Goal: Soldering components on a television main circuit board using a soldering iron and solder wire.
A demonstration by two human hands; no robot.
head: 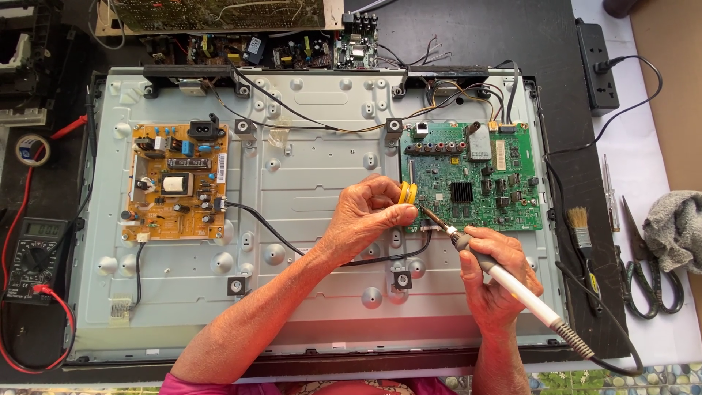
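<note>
Where left hand point(365, 212) covers: solder spool point(407, 193).

A white-handled soldering iron point(497, 274) slants up-left, tip at the green circuit board's point(475, 179) lower-left edge.

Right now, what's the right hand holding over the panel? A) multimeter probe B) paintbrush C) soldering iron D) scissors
C: the right hand grips a soldering iron by its white handle, tip at the lower left edge of the green circuit board, next to the yellow spool in the left hand. The paintbrush and scissors lie off to the right.
</note>
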